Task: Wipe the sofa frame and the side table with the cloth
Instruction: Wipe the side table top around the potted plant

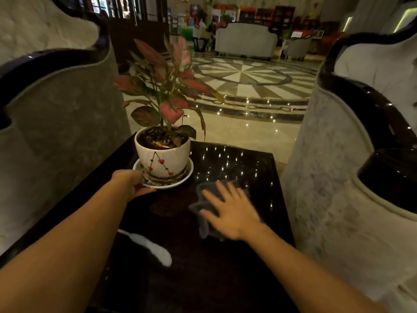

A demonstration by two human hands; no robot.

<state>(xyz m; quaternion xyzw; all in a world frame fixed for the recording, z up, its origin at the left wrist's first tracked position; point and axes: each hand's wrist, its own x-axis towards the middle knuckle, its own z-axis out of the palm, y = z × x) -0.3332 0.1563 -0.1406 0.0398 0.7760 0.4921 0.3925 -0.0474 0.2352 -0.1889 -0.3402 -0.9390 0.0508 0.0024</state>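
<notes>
Fingers splayed flat on limp grey cloth, glossy table

A: Right hand, lower centre: motion-blurred. Cloth beneath it is mostly covered, its edges smeared.
B: Noted. Left hand: fingers hidden beneath saucer. Side table cut off at bottom edge.

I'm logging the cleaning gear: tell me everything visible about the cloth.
The cloth is grey, thin and soft-looking, rumpled and blurred. It lies on the dark glossy side table, right of the plant pot's saucer and apart from it. The right hand presses it with spread fingers, covering its middle.
</notes>
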